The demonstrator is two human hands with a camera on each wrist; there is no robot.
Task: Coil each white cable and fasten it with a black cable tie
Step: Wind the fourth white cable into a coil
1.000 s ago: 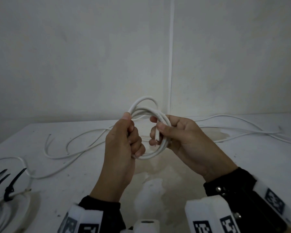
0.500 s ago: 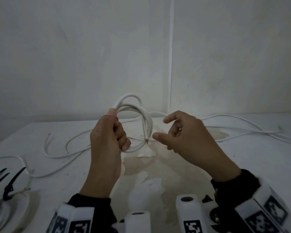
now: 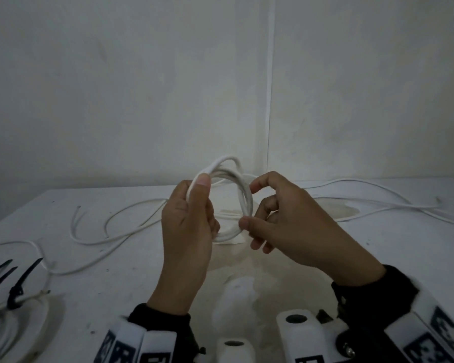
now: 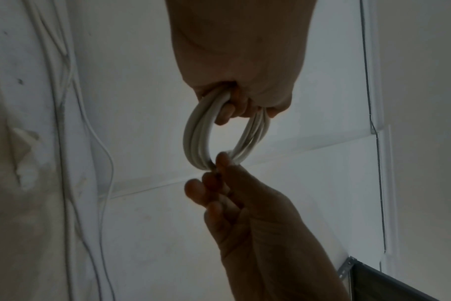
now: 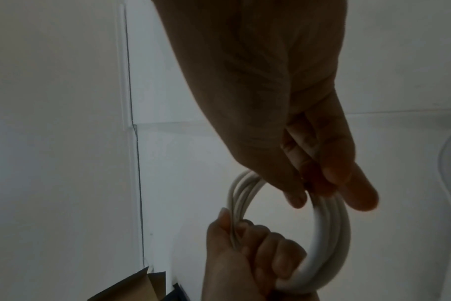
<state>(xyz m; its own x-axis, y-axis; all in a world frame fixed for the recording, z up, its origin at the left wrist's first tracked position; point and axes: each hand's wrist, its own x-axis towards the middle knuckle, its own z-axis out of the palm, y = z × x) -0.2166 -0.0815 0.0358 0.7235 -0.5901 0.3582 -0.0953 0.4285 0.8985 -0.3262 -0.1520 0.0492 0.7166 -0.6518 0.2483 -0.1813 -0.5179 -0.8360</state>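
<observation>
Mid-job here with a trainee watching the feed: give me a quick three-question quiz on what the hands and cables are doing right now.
1. True or false: the left hand grips the white coil in the air above the table.
2. Multiple choice: the right hand is
A. lying flat on the table
B. at the coil's right side, fingertips on its strands
C. holding a black cable tie
3. Fill in: the black cable ties lie at the table's near ____ edge, on an already coiled cable.

Key: 1 true; 2 B; 3 left
</observation>
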